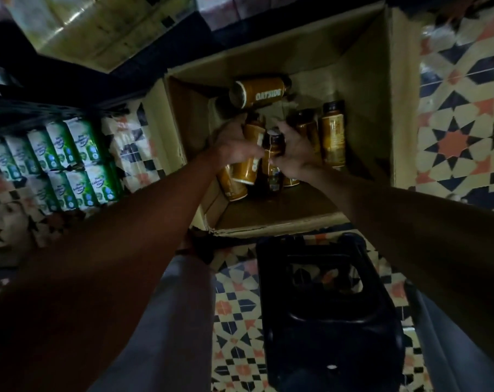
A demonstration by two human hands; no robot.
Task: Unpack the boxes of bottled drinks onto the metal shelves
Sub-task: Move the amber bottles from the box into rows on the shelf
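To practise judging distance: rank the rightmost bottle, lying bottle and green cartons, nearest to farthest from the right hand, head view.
1. Rightmost bottle, just right of the right hand.
2. Lying bottle, farther back.
3. Green cartons, far left.

Dim, underexposed frame: tiled floor (463, 89) at right is brightest, forearms (144, 222) and black stool (330, 321) sink into shadow, faint glare streaks wrapped packs (70, 21) top left, left hand (231, 148), right hand (294, 154) and gripped bottles (247, 171) blur softly, edges bow.
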